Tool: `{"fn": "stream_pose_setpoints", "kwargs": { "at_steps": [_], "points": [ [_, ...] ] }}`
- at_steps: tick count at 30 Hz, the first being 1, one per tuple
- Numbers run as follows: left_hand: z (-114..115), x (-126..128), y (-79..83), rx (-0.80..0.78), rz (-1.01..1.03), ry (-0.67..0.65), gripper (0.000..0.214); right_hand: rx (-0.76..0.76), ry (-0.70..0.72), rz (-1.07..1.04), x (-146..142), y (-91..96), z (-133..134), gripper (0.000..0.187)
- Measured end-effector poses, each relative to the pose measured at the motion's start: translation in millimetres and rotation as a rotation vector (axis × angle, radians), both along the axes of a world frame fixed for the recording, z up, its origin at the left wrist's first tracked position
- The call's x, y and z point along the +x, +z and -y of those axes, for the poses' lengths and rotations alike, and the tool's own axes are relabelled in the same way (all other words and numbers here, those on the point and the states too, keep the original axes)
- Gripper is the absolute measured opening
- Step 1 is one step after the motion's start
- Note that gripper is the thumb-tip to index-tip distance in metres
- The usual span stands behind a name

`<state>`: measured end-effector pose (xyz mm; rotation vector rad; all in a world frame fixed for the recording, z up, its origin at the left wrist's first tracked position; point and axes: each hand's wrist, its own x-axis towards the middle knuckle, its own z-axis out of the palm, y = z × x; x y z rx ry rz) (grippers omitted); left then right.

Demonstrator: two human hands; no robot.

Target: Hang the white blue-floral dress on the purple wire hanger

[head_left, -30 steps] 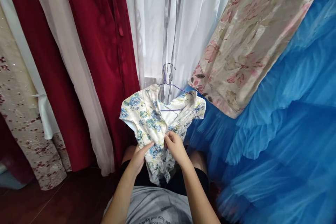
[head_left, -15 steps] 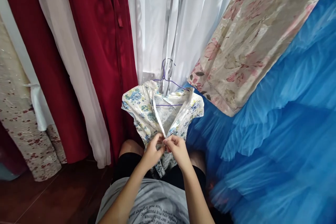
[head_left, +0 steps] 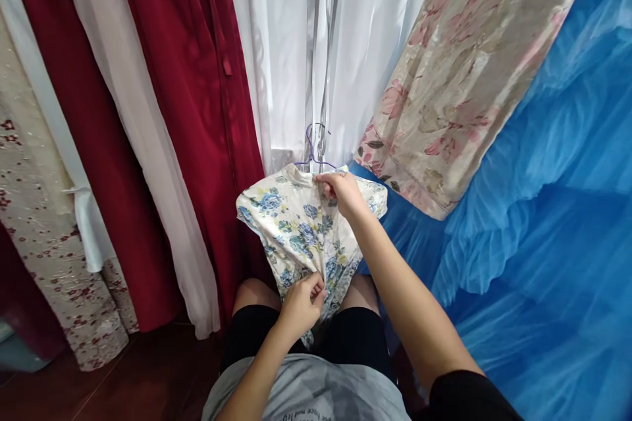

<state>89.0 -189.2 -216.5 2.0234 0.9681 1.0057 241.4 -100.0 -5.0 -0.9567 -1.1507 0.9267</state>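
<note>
A white dress (head_left: 291,210) with blue flowers and green leaves hangs on a purple hanger (head_left: 311,145), over my knees. Its opening is closed along a centre zipper (head_left: 323,237) up to the neckline. At the neckline my right hand (head_left: 340,188) is closed in a pinch at the zipper's top; the fingers hide the pull itself. Lower down, my left hand (head_left: 303,299) pinches the fabric beside the zipper's bottom end, holding it down.
Dark red gowns (head_left: 187,112) and a pale pink one (head_left: 143,131) hang at left. White cloth (head_left: 281,66) with grey ribbons hangs behind the hanger. To the right are a beige floral garment (head_left: 444,92) and blue tulle (head_left: 557,263). Dark tiled floor (head_left: 133,375) shows lower left.
My right hand has moved up from the lower zipper to the neckline, and the dress's V-shaped opening has closed. My left hand has stayed low, shifting slightly down.
</note>
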Motion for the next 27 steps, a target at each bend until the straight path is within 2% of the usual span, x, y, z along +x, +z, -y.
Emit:
{"fn": "stream_pose_setpoints", "kwargs": {
  "at_steps": [3,5,7,9,12,13,15,18,21,23,25,26,27],
  "points": [
    [-5,-2,-0.5,-0.037,0.034,-0.033,0.01,0.019,0.022,0.017,-2,5.3,-1,0.011],
    [-14,-6,13.0,-0.027,0.084,-0.018,0.015,0.028,0.057,0.007,-3,-2.0,6,0.01],
    [-26,-10,42.9,0.061,0.157,0.058,0.018,0.033,0.081,-0.014,-3,-10.8,15,0.01],
    [-42,-14,85.7,0.215,0.237,0.155,0.02,0.041,0.092,-0.01,-2,-15.7,23,0.009],
    [-72,-13,150.9,0.447,0.191,0.169,0.036,0.089,0.086,0.028,-1,-13.9,28,0.011],
    [-81,-10,167.3,0.515,0.136,0.16,0.032,0.111,0.082,0.042,-1,-12.7,27,0.011],
    [-96,-2,188.4,0.665,0.041,0.164,0.024,0.146,0.061,0.084,-1,-13.7,20,0.013],
    [-108,6,197.7,0.84,0.038,0.259,0.022,0.142,-0.008,0.181,-4,-32.1,5,0.013],
    [-121,-7,199.7,0.811,0.276,0.422,0.022,0.099,-0.021,0.233,-10,-68.0,-1,0.014],
    [-137,-31,201.4,0.665,0.528,0.529,0.021,0.067,0.01,0.222,-16,-92.5,4,0.013],
    [-157,-60,199.7,0.417,0.824,0.594,0.017,0.036,0.05,0.191,-25,-111.1,12,0.013],
    [-166,-73,196.0,0.24,0.993,0.583,0.015,0.023,0.071,0.169,-30,-117.6,17,0.014],
    [-172,-83,189.8,0.14,1.056,0.564,0.015,0.012,0.09,0.144,-35,-122.3,21,0.014]
  ]
}}
